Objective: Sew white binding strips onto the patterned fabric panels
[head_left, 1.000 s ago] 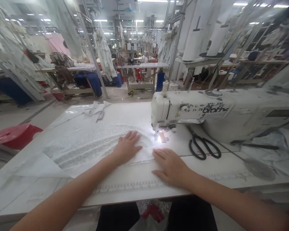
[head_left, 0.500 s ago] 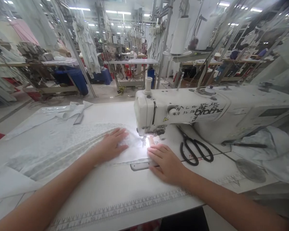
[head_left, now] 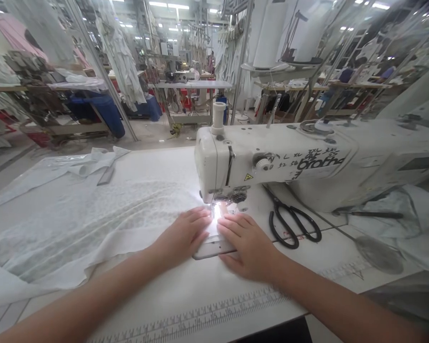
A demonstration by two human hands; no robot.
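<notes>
The white table [head_left: 171,295] carries a Brother sewing machine [head_left: 271,162], lamp lit. White lace fabric [head_left: 93,214] is spread to the machine's left, with one edge brought up to the presser foot [head_left: 216,207]. Left hand [head_left: 180,236] and right hand [head_left: 248,245] lie flat with fingers extended, clasping nothing, pressing that edge down just before the needle. Judged: the cloth is positioned and little seam is visibly run; black scissors [head_left: 293,221] lie apart, untouched.

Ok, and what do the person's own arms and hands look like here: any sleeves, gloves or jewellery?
Both are bare. The left hand and the right hand wear no gloves, and no ring, watch or bracelet shows on the fingers or wrists. Neither forearm has a sleeve as far as the picture's edge; anything worn higher up is out of view. No tape, markings or cables show on them.
</notes>
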